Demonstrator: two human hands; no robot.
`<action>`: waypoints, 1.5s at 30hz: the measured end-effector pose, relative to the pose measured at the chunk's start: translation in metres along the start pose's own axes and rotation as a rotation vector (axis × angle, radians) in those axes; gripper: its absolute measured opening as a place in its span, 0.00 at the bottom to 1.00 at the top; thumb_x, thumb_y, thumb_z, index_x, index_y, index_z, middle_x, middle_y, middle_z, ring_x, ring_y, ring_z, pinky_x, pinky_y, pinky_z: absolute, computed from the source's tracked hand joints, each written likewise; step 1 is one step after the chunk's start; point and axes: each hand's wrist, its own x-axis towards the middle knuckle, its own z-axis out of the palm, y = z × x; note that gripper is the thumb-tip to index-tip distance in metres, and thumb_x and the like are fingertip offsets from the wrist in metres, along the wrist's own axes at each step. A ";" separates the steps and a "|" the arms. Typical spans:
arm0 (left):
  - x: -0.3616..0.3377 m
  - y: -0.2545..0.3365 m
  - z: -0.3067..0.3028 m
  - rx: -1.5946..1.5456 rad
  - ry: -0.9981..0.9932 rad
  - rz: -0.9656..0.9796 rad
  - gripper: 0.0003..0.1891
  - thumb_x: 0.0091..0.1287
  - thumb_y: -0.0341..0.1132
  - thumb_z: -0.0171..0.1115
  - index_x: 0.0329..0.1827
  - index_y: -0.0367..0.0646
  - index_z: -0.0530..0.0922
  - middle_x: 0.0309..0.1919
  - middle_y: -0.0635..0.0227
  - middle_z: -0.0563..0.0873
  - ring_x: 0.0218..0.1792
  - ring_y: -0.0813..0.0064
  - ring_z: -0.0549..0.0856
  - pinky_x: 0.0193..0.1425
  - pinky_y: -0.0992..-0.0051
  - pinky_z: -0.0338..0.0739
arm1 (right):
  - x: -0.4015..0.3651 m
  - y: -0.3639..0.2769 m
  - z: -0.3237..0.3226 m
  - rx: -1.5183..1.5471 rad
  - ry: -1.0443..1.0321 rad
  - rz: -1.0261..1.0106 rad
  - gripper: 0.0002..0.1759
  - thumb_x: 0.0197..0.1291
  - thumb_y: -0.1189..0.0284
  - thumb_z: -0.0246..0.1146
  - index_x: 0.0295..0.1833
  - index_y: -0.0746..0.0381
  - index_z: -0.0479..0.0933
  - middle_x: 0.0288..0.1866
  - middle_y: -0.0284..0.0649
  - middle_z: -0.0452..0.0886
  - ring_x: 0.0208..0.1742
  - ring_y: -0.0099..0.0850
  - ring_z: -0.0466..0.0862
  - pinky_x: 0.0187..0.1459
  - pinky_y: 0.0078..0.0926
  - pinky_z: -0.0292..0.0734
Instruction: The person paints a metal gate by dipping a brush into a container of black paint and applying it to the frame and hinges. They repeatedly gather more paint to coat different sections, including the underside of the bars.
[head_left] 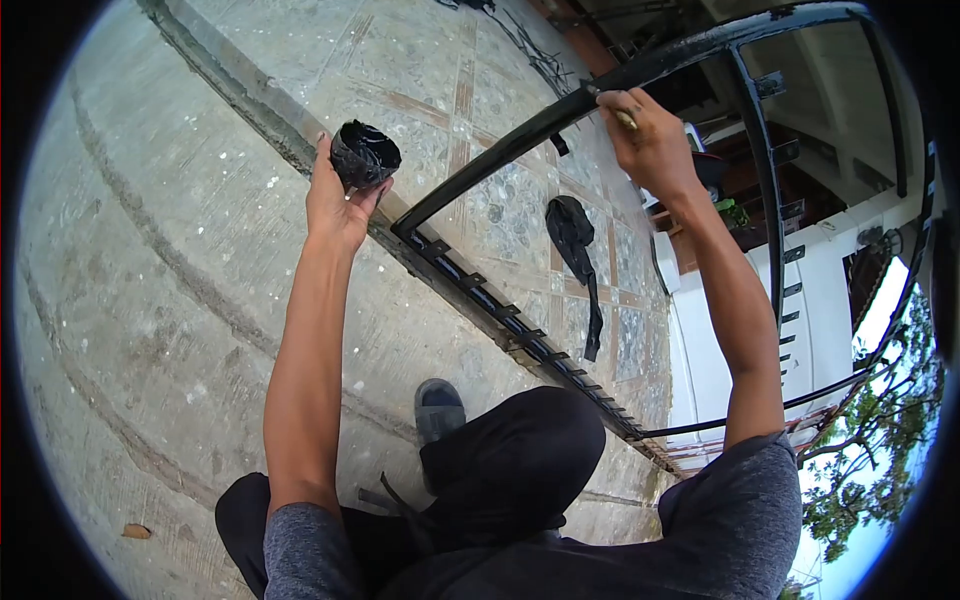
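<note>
My left hand (345, 200) is closed around a small cup (358, 165) smeared with black paint, its opening tilted toward me. My right hand (650, 145) grips a paintbrush (627, 119); part of its pale handle shows between the fingers, and its dark tip meets the upper bar of a black metal frame (520, 140). Wet-looking gloss shows on parts of this frame. The frame's lower rail (490, 303), lined with short tabs, runs along the ground in front of my knees.
A crumpled black cloth or bag (572, 235) with a long tail lies on the stone-patterned floor beyond the rail. A raised concrete edge (240, 85) runs past the frame's corner. My sandalled foot (438, 408) rests on the concrete, and a dry leaf (136, 531) lies at lower left.
</note>
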 end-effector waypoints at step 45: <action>0.031 0.036 -0.042 -0.085 0.027 0.127 0.23 0.73 0.58 0.58 0.56 0.48 0.77 0.53 0.62 0.80 0.55 0.57 0.80 0.59 0.52 0.80 | 0.056 -0.070 0.170 0.163 -0.318 0.026 0.13 0.55 0.69 0.60 0.35 0.68 0.82 0.34 0.59 0.84 0.36 0.57 0.86 0.41 0.51 0.81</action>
